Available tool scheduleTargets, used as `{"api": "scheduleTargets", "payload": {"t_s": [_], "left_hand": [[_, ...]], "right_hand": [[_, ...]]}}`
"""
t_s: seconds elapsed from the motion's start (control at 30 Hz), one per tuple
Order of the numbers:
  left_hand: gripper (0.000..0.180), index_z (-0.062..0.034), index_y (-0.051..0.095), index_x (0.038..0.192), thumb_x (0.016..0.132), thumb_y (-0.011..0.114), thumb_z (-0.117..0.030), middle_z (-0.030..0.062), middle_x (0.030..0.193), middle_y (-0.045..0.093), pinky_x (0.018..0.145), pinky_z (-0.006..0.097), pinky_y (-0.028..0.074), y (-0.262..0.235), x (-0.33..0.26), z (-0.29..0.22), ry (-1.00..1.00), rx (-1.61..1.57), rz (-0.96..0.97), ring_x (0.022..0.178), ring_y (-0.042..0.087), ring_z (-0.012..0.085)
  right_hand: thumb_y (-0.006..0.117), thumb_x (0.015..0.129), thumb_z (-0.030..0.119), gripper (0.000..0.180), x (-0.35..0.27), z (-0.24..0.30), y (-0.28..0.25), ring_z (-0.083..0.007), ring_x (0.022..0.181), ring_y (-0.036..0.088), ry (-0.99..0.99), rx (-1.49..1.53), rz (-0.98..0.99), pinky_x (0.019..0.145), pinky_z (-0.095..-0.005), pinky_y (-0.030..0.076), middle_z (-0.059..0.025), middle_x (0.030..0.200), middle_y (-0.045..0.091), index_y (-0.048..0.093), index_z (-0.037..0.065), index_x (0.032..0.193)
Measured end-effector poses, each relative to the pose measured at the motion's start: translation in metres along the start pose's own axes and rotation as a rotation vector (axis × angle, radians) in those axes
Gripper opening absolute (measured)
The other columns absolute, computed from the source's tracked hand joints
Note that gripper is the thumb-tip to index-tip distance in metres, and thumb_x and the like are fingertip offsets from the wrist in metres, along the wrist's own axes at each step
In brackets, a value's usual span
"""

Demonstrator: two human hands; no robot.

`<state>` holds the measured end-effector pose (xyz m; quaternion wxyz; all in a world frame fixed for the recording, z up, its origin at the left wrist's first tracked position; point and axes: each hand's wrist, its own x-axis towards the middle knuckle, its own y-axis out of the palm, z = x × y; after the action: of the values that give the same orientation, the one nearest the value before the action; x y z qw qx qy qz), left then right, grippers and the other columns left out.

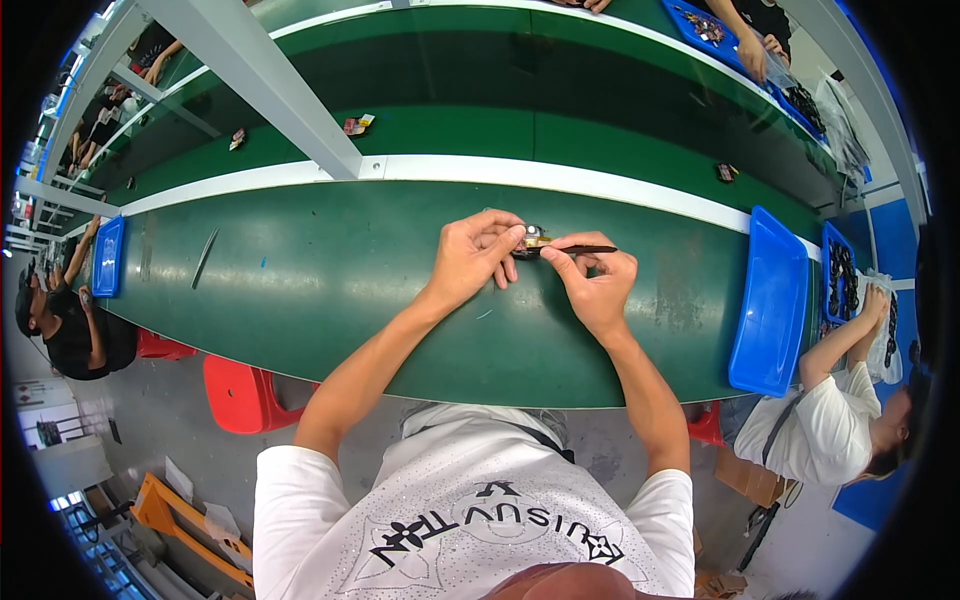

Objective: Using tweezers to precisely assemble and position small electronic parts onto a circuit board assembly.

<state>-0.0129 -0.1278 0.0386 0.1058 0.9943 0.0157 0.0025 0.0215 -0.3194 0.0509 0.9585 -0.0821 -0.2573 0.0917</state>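
Observation:
My left hand [474,258] is closed, its thumb and fingers pinching a small electronic part [532,238] above the green bench. The part shows a round whitish spot and a yellowish piece; its finer details are too small to make out. From the right, my right hand [601,287] grips a slim black tool [592,249] between thumb and fingers. The tool lies nearly level, and its inner end meets the part. Whether it has one tip or two is not clear.
Metal tweezers [205,257] lie on the green bench [330,270] at left. A blue tray [768,305] stands at the right end, another blue tray [108,257] at the far left. Beyond the white rail [500,167], small parts ride on a green belt [450,130]. Co-workers sit on both sides.

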Motion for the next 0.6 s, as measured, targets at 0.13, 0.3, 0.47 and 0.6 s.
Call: {"api": "scheduleTargets", "payload": {"t_s": [0.13, 0.3, 0.47, 0.6], "left_hand": [[0.023, 0.0098, 0.065, 0.111, 0.100, 0.065, -0.011, 0.0131, 0.082, 0.071, 0.046, 0.025, 0.052, 0.0017, -0.0015, -0.0015, 0.019, 0.003, -0.014, 0.058, 0.067, 0.0138], [0.022, 0.0089, 0.066, 0.112, 0.100, 0.065, -0.009, 0.0128, 0.081, 0.071, 0.047, 0.024, 0.052, 0.0039, -0.0030, -0.0009, 0.064, 0.036, -0.045, 0.061, 0.068, 0.0141], [0.025, 0.0093, 0.063, 0.117, 0.102, 0.063, -0.011, 0.0147, 0.089, 0.071, 0.048, 0.025, 0.055, 0.0004, -0.0018, -0.0008, 0.036, 0.031, -0.011, 0.063, 0.070, 0.0176], [0.022, 0.0086, 0.066, 0.113, 0.100, 0.064, -0.009, 0.0128, 0.082, 0.071, 0.048, 0.025, 0.054, 0.0027, -0.0019, -0.0024, 0.038, -0.007, -0.036, 0.062, 0.069, 0.0148]], "right_hand": [[0.084, 0.082, 0.002, 0.010, -0.0008, -0.0003, 0.0001, -0.0003, 0.047, 0.036, -0.004, -0.005, 0.002, 0.044, -0.0216, 0.025, 0.0000, 0.074, 0.070, 0.076, 0.000, 0.087], [0.084, 0.082, 0.004, 0.010, -0.0007, 0.0013, 0.0001, -0.0007, 0.046, 0.036, -0.018, -0.028, -0.005, 0.044, -0.0222, 0.025, -0.0003, 0.073, 0.071, 0.078, 0.002, 0.088], [0.084, 0.081, 0.000, 0.009, -0.0020, 0.0041, -0.0012, -0.0007, 0.050, 0.041, -0.046, -0.106, 0.034, 0.045, -0.0206, 0.027, -0.0040, 0.080, 0.073, 0.076, -0.002, 0.086], [0.084, 0.081, 0.000, 0.009, -0.0019, 0.0025, -0.0015, -0.0011, 0.050, 0.040, -0.021, -0.088, 0.029, 0.045, -0.0206, 0.027, -0.0040, 0.080, 0.073, 0.076, -0.002, 0.086]]}}
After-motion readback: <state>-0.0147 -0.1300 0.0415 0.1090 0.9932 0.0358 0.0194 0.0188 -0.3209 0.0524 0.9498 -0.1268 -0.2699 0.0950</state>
